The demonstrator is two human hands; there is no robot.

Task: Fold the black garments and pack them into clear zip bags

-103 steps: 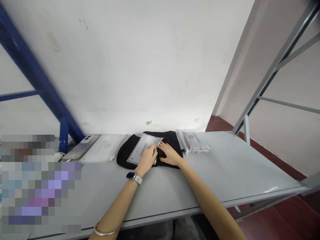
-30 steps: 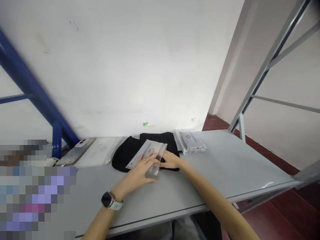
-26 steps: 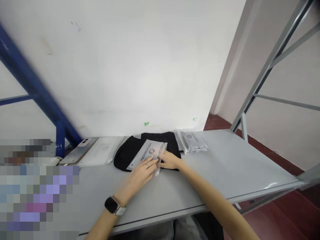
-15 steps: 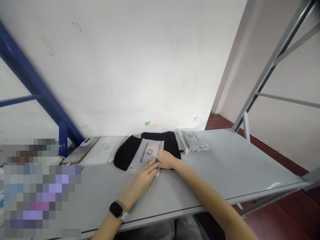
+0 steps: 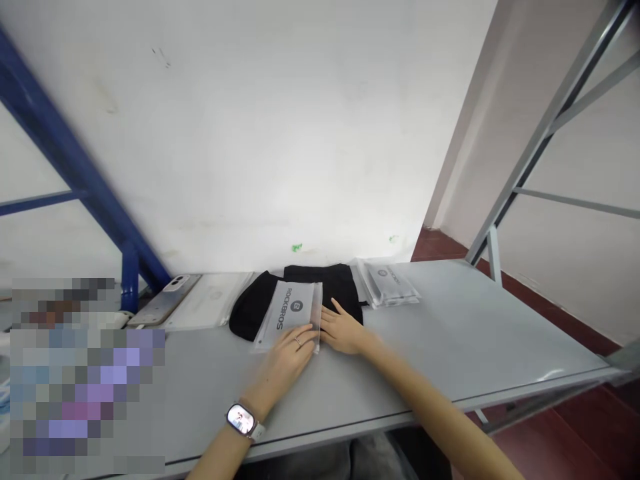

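A clear plastic zip bag (image 5: 284,308) marked ROCKBROS lies at a slant over folded black cloth (image 5: 250,307). A pale sheet with dark print shows through its front. My left hand (image 5: 295,347), wearing a ring and a watch, grips the bag's lower right part with bent fingers; the thumb is hidden. Against the bag's right edge rests my right hand (image 5: 345,328), its fingers stretched out and thumb apart, over the black cloth. The fingertips of both hands are close together at the bag's edge.
Several similar packed bags (image 5: 390,283) are stacked on the right of the grey table (image 5: 450,320). Flat clear bags (image 5: 207,300) and a phone (image 5: 167,300) lie on the left. A white wall (image 5: 300,133) stands behind; blurred items occupy the lower left.
My right hand has drawn back a little from the bag's right side, and its thumb now sticks out. The bag lies flatter. My left hand stays on the bag; the watch face has lit up.
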